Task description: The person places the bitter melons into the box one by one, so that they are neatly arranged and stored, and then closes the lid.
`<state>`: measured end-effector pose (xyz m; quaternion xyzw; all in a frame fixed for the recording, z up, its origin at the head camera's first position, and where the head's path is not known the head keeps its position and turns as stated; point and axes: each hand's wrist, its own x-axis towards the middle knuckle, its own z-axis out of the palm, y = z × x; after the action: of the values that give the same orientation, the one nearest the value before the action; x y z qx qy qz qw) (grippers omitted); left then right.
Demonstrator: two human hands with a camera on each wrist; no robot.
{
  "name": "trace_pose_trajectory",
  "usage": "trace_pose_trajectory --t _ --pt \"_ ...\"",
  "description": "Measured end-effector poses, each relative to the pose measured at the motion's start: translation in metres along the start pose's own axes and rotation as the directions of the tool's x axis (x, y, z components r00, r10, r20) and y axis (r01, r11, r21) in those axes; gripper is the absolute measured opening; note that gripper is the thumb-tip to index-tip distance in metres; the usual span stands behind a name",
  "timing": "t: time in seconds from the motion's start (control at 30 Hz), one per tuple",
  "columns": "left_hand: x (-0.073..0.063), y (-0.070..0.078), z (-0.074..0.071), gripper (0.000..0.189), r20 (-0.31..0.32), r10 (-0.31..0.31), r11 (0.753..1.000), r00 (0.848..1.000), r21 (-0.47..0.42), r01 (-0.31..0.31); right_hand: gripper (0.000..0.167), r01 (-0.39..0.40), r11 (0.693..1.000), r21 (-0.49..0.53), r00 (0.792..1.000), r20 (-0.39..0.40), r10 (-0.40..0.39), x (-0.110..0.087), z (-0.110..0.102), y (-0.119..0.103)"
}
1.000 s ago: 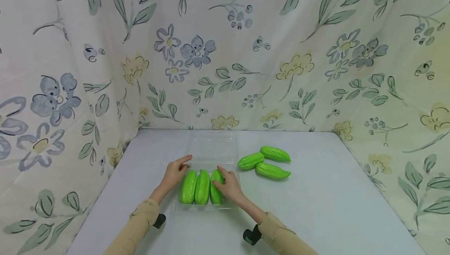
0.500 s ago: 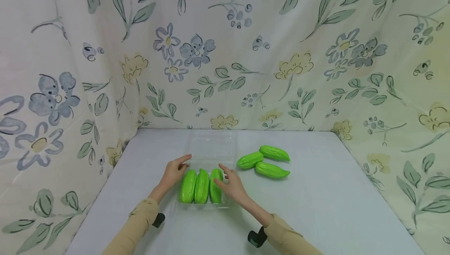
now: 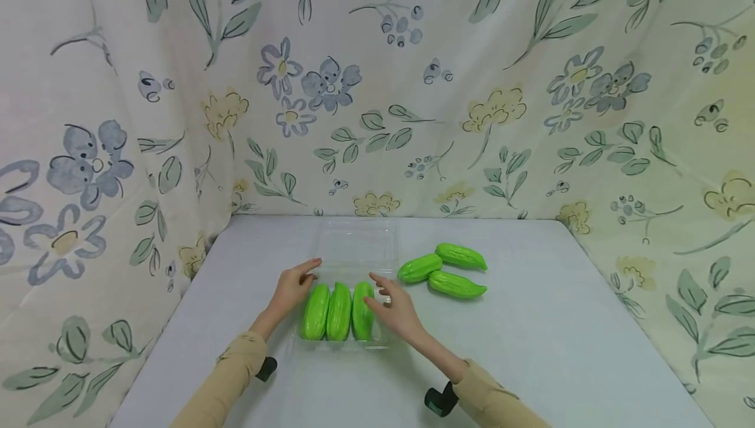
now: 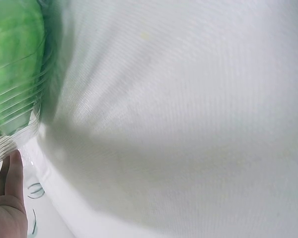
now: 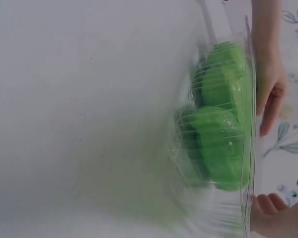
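A clear plastic clamshell box [image 3: 377,344] lies unfolded on the table, its lid [image 3: 354,244] flat at the back. In its base three bright green bitter melons stand side by side: a left one [image 3: 316,313], a middle one [image 3: 339,313] and a right one [image 3: 362,313]. My left hand [image 3: 291,290] touches the box's left side near the hinge, fingertips [image 4: 16,158] against the ribbed plastic in the left wrist view. My right hand [image 3: 398,310] hovers over the box's right side, thumb and fingers spread, beside the right bitter melon and not gripping it.
Three more bitter melons lie in a group right of the box: a near one [image 3: 457,284], a left one [image 3: 420,268] and a far one [image 3: 462,256]. A white cloth covers the table [image 3: 560,336]. A flowered curtain [image 3: 413,87] hangs behind it.
My right hand has let go of the right bitter melon and shifted right, its fingers spreading wider. The left hand has stayed at the box's side.
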<state>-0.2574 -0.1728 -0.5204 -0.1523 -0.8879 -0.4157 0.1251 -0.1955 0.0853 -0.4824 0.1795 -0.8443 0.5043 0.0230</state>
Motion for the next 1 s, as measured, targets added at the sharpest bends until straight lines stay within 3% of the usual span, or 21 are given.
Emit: trace_pose_trajectory --t 0.7,1.0 --pt "-0.001 -0.002 0.0 0.039 -0.001 0.009 1.0 1.0 -0.002 -0.009 0.051 -0.04 0.999 0.012 0.992 -0.121 0.041 -0.002 -0.039 -0.001" --pt "0.0 -0.002 0.0 0.039 -0.001 0.004 1.0 1.0 0.001 -0.004 0.052 -0.14 0.99 -0.03 0.978 -0.16 0.134 -0.007 -0.056 0.01"
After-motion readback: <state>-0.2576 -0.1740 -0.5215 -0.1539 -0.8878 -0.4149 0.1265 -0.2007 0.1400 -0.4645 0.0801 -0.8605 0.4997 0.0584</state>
